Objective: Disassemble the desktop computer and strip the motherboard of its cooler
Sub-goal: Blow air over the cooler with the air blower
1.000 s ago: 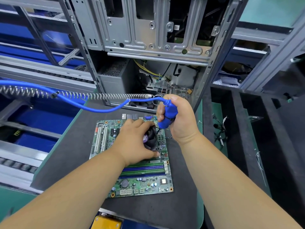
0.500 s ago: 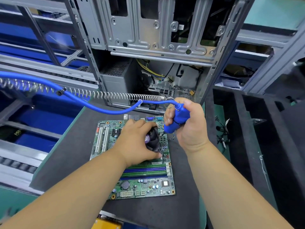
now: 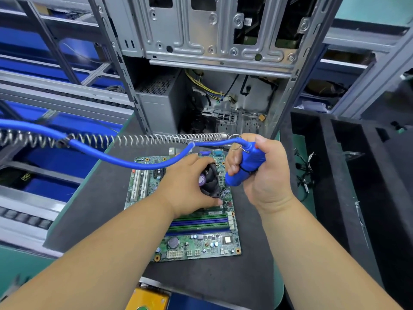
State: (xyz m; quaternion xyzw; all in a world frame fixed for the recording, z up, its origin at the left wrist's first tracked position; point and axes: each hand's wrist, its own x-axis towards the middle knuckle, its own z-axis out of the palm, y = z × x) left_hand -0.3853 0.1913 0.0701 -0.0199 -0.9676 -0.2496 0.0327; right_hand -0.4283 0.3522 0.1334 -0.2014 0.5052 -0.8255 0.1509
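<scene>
Motherboard [image 3: 190, 242] lies flat on dark mat [image 3: 93, 209], mid-bench. CPU cooler fan [image 3: 210, 181] is gripped by left hand [image 3: 187, 186], fingers curled round it. Blue powered screwdriver [image 3: 245, 164] is clutched by right hand [image 3: 266, 173], just right of the fan; its tip seems to meet the board, though hidden. Mat margin is seen left and near. Open computer case [image 3: 212, 52] stands far, power supply [image 3: 161, 101] and cables inside.

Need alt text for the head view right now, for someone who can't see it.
The left hand grips the black cooler on the green motherboard, while the right hand holds a blue powered screwdriver beside it. An open computer case stands behind.
</scene>
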